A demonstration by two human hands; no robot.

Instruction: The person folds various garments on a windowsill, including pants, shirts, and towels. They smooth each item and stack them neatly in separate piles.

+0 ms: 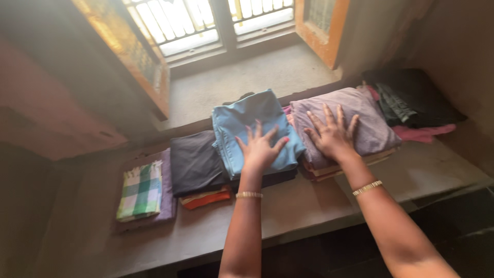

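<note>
Two flat, spread hands: left hand [260,149] on blue cloth [252,126], right hand [332,135] on mauve cloth [360,116].

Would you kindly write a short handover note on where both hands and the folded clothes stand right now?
Left hand: flat, fingers spread, pressing on the blue cloth; holds nothing.
Right hand: flat, fingers spread, on the mauve cloth that tops a stack; holds nothing.
Things: all lie on the stone ledge below the window. The blue cloth lies partly over the dark cloth, which has an orange piece under it. The checked cloth lies far left on a purple piece. A dark heap sits far right, less tidy.
Done: the piles look folded.
Left: the heap appears unfolded; the blue cloth sits askew.
</note>
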